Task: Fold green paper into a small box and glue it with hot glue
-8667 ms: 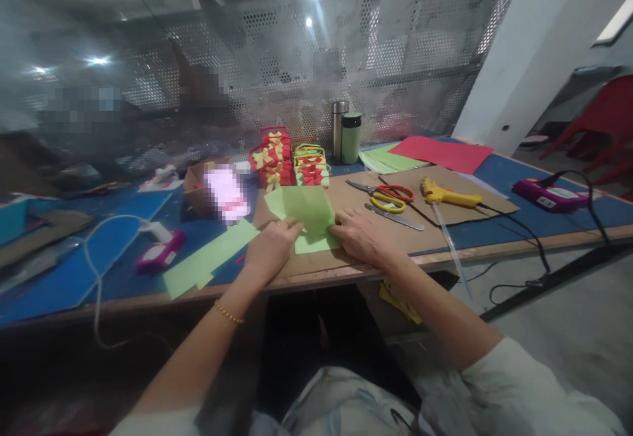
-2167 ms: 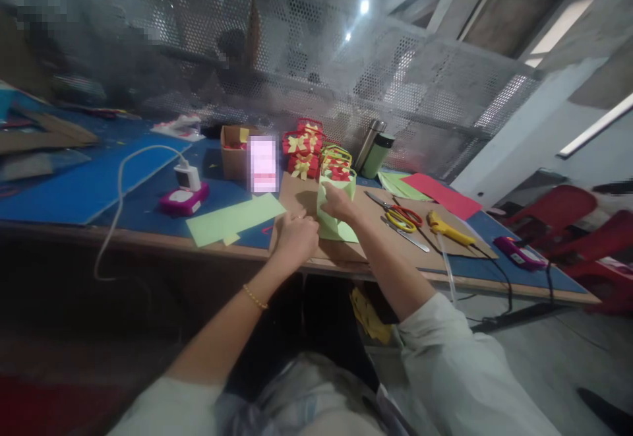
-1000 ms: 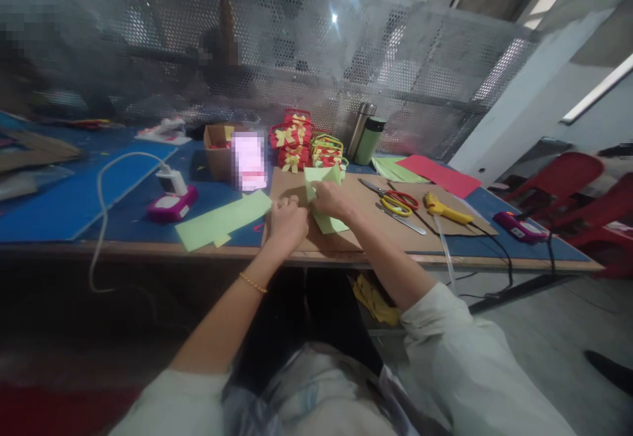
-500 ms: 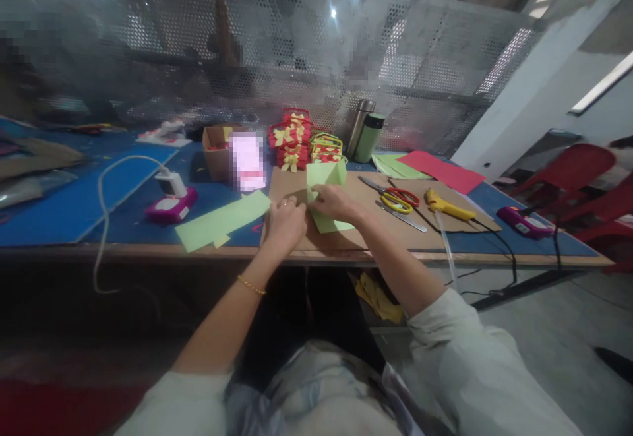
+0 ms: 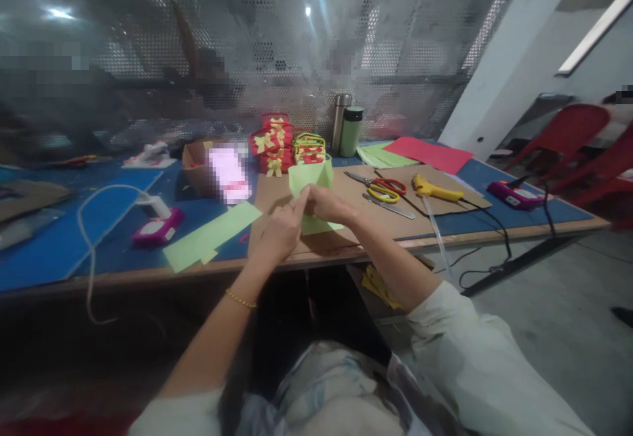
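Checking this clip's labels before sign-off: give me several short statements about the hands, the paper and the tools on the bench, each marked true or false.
1. Both hands, left hand and right hand, grip the light green folded paper. True.
2. The scissors are in the right hand. False: they lie on the cardboard sheet.
3. The yellow glue gun lies right of the scissors. True.
4. The red paper sheet lies under the left hand. False: it lies at the bench's far right side.
5. The left wrist bears a bracelet. True.
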`<action>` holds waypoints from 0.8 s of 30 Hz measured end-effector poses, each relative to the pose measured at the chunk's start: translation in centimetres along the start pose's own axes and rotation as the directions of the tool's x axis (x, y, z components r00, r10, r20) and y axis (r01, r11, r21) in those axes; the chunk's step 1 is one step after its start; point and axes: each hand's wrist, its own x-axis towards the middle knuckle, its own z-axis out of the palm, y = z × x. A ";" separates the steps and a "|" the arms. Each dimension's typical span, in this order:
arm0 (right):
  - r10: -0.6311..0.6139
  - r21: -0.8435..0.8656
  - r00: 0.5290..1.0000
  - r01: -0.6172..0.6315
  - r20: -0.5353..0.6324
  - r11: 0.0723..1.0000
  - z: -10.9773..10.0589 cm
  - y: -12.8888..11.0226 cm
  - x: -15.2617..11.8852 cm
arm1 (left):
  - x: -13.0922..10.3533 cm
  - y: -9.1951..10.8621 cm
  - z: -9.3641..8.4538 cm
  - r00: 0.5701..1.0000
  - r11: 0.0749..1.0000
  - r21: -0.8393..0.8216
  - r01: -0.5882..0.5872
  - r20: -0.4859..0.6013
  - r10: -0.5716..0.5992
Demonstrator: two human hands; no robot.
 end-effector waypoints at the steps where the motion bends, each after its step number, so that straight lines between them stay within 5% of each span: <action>1: 0.012 0.032 1.000 -0.012 -0.016 0.999 0.1 0.2 0.0 | 0.1 0.1 -0.1 1.000 0.999 0.034 0.009 0.029 -0.009; 6: 0.029 0.186 0.997 -0.015 -0.073 0.982 0.4 0.8 -0.2 | 1.0 0.3 -0.6 0.981 0.988 0.131 -0.082 0.187 0.057; 10: -0.089 0.328 0.970 0.161 -0.225 0.931 -1.9 2.4 -1.1 | 1.5 -0.2 -0.2 0.970 0.978 0.144 -0.152 0.211 0.120; 12: -0.103 0.292 0.924 0.221 -0.368 0.931 -3.6 3.6 -2.1 | 1.6 -0.3 -0.1 0.970 0.975 0.157 -0.159 0.207 0.125; 15: -0.091 0.068 0.865 0.142 -0.494 0.987 -5.3 5.2 -3.7 | 1.9 -0.1 -0.3 0.966 0.974 0.170 -0.153 0.234 0.111; 18: -0.163 -0.169 0.877 0.095 -0.452 0.981 -5.1 5.8 -4.9 | 2.3 0.2 -0.8 0.954 0.972 0.180 -0.149 0.285 0.094; 24: -0.357 -0.470 0.925 0.260 -0.129 0.843 -2.5 5.2 -4.8 | 2.8 0.2 -1.3 0.933 0.978 0.182 -0.106 0.358 0.035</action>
